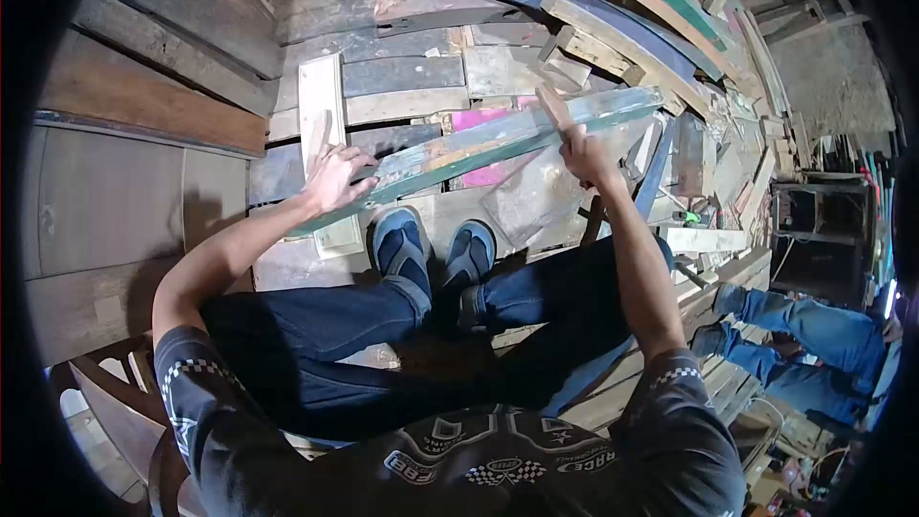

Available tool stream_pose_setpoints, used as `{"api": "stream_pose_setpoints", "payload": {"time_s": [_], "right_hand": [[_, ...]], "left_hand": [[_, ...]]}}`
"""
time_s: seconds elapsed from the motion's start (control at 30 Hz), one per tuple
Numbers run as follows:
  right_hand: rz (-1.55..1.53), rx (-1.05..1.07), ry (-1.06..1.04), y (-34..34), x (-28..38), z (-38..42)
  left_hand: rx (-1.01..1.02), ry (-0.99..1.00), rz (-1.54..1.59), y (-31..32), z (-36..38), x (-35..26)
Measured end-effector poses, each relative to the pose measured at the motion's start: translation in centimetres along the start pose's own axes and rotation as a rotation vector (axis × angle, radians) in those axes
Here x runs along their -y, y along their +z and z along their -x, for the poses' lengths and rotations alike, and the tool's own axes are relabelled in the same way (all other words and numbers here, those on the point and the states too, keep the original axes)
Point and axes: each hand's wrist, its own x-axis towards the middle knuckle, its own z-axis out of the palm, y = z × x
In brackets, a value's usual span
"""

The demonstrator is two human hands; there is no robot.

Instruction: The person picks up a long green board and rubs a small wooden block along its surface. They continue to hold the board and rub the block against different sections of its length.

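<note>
In the head view, a long weathered plank (498, 139) with flaking green paint runs across frame centre. The left hand (333, 175) grips its lower-left end; the right hand (584, 155) clasps it near the upper right. Stacked boards (402, 77) crowd behind; a person's legs (814, 335) sit at lower right.

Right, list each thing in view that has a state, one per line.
Green plank: lifted at a slant over the feet, held at both ends, paint worn.
Left hand: fingers spread, gripping the plank's lower end.
Right hand: closed on the plank's upper part; fingers blurred.
Pale board: lying flat on the floor boards.
Scrap wood pile: stacked loosely, jumbled.
Another person's legs: stretched out at right.
</note>
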Motion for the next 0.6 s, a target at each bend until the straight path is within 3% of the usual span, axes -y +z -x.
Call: {"api": "stream_pose_setpoints", "payload": {"time_s": [0.03, 0.1, 0.17, 0.2, 0.27, 0.33, 0.37, 0.43, 0.47, 0.57, 0.6], "right_hand": [[0.014, -0.059, -0.026, 0.1, 0.3, 0.2], [0.246, -0.083, -0.301, 1.1, 2.1, 0.0], [0.056, -0.018, -0.33, 1.1, 5.2, -0.6], [-0.273, 0.435, -0.007, -1.3, 7.1, -0.7], [-0.26, 0.492, 0.115, -5.1, 6.0, -1.5], [-0.162, 0.047, 0.249, -0.7, 0.9, -0.7], [-0.15, 0.03, 0.198, -0.5, -0.4, -0.2], [0.114, 0.08, 0.01, -0.2, -0.4, 0.3], [0.075, 0.179, 0.005, 0.2, 0.0, 0.6], [-0.216, 0.509, 0.159, -7.0, 6.3, -0.1], [-0.13, 0.625, 0.182, -8.0, 6.1, -0.8]], "left_hand": [[-0.005, 0.004, 0.017, 0.5, 0.0, 0.3], [-0.039, 0.053, 0.032, 0.6, -0.2, 0.5], [-0.043, 0.043, 0.03, 0.3, -0.4, 0.2], [-0.044, 0.042, 0.026, 0.3, -0.5, 0.1], [-0.037, -0.009, 0.068, 0.3, -0.5, 0.0], [-0.024, -0.045, 0.095, -0.2, -0.2, -0.4], [0.0, -0.056, 0.1, -0.4, -0.1, -0.5], [-0.048, 0.001, 0.079, 0.3, -0.1, 0.1], [-0.079, 0.029, 0.069, 0.6, -0.3, 0.3], [-0.04, 0.001, 0.116, 0.1, -0.4, 0.1], [-0.027, -0.003, 0.127, 0.1, -0.5, 0.1]]}}
